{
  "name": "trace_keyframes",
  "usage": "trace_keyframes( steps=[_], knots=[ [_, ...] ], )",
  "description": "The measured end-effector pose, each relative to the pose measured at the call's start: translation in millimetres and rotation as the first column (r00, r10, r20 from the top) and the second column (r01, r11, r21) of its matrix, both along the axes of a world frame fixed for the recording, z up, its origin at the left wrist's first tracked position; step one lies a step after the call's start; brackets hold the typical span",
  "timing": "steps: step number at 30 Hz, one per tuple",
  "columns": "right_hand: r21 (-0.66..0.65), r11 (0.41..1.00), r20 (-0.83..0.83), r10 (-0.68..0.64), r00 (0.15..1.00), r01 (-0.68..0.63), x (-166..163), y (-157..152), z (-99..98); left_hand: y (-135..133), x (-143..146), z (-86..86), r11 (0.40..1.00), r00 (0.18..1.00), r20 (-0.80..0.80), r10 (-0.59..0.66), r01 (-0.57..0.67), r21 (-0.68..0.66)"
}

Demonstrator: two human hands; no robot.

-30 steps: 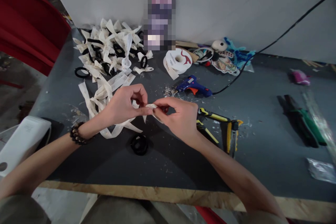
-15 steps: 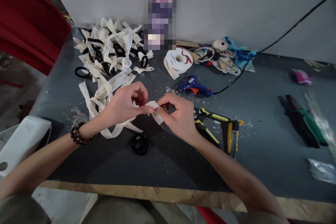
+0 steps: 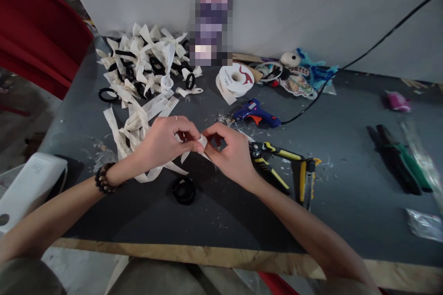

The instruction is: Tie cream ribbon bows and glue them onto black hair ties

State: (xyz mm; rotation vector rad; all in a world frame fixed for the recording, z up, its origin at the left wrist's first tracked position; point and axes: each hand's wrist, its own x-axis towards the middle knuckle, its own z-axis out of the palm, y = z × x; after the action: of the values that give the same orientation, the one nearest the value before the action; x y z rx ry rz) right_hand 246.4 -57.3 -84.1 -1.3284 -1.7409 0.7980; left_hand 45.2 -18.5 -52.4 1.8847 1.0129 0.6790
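Between my two hands is a small piece of cream ribbon, pinched at its middle, with tails showing below my fingers. My left hand, a beaded bracelet at its wrist, is closed on it with thumb and forefinger. From the other side my right hand grips it the same way. Loose cream ribbon strips lie on the table behind and beside my left hand. Below my hands sit black hair ties. A pile of ribbon bows on black hair ties lies at the back left.
A ribbon roll and a blue glue gun with a black cable are behind my right hand. Yellow-black pliers and a yellow cutter lie beside my right forearm. A white box-shaped device stands left; green-handled pliers lie right.
My fingers have drawn the ribbon into a tighter fold. My left hand has turned and lowered slightly, and my right hand has shifted a little to the left.
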Motion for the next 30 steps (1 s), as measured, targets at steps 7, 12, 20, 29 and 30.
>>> trace_keyframes(
  steps=[7, 12, 20, 29, 30],
  knots=[
    [-0.043, 0.999, -0.160, 0.026, 0.987, -0.034, 2.3, -0.8, -1.8, -1.8, 4.2, 0.3, 0.998, 0.997, -0.071, 0.031, -0.035, -0.052],
    [0.069, 0.998, -0.070, 0.000, 0.998, 0.005, 1.1, -1.3, -1.9, -5.6, 4.7, -3.5, 0.993, 0.997, -0.072, 0.024, -0.016, 0.115],
    [-0.007, 0.999, -0.197, -0.043, 0.980, 0.042, 1.1, -1.4, -9.9, -4.3, 3.6, -2.1, 0.994, 0.996, -0.004, 0.084, -0.083, 0.077],
    [-0.002, 1.000, -0.149, -0.026, 0.989, 0.026, 0.6, -3.6, -6.1, 1.9, 0.6, 0.7, 0.993, 0.999, 0.034, -0.030, 0.033, -0.110],
    [-0.006, 1.000, -0.146, -0.024, 0.989, 0.023, 0.8, -3.3, -6.1, 3.1, -0.2, 1.3, 0.992, 0.998, 0.041, -0.043, 0.047, -0.113]
  ],
)
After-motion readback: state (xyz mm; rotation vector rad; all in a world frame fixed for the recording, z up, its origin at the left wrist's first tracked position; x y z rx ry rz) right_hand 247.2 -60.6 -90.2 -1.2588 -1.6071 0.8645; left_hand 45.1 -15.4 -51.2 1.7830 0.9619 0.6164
